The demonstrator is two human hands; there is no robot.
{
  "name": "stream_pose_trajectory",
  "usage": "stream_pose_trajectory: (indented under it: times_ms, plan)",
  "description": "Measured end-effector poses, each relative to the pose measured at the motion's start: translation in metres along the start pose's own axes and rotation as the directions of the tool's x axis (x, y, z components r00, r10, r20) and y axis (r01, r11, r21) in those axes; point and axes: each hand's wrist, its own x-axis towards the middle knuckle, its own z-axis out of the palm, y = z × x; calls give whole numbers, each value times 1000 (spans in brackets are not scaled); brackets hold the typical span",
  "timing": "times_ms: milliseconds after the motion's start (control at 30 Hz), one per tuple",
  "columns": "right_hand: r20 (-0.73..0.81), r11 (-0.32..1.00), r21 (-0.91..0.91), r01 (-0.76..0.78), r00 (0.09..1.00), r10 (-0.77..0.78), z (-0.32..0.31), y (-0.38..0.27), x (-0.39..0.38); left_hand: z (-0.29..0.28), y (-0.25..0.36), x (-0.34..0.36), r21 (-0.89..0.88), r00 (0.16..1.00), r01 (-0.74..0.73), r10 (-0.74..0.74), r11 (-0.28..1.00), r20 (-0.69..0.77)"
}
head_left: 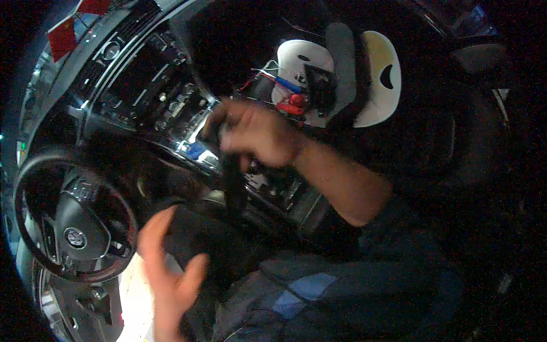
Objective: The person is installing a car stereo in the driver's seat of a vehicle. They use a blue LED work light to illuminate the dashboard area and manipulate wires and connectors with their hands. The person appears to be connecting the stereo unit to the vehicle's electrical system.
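My left hand (170, 276) is raised beside the steering wheel (74, 228), with thumb and fingers apart and nothing in it. Over the centre console (279, 191) reaches my right hand (259, 134), blurred by motion. Its fingers are curled against a dark piece (231, 176) whose kind I cannot make out. Just past these fingers, part of the console between the seats looks opened up, with its inner parts showing. Blue-and-white material (199, 153) lies by the shiny console trim.
On the passenger side lie white, rounded items (305, 54) with grey and yellow parts. Among them are a blue-handled tool (288, 85), a red tool (293, 104) and thin wires (268, 69). The dashboard (137, 85) runs along the upper left; a small red flag (61, 40) stands there.
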Motion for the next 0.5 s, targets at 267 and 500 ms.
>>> stream_pose_trajectory:
  times_ms: [267,500]
  plan:
    - [269,975,-210,-68,955,124,62,18,-8,80,-42,-32,-591,723,677,-251,439,643]
    - [-379,717,-622,-315,922,77,-30,43,27,100,-95,-34,-620,717,686,-498,380,488]
